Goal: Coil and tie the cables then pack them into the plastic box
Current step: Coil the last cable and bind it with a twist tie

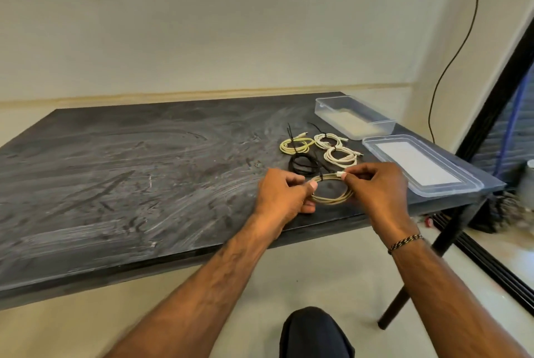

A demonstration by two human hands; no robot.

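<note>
Your left hand (284,193) grips the left side of the beige coil (332,188), centre right of frame, just above the surface (130,184). Your right hand (375,187) pinches the coil's white plug (341,175) at its top. Behind lie four tied coils: black (303,164), yellow (296,145), two white (328,140) (341,156). Box (354,116) sits open, upper right; lid (419,164) just below it.

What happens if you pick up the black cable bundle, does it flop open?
The black cable bundle is thin cord, so it would probably sag and feel light. I cannot tell whether it is tied; if not, its loops may spread. Lying flat on the table, it shouldn't roll.
</note>
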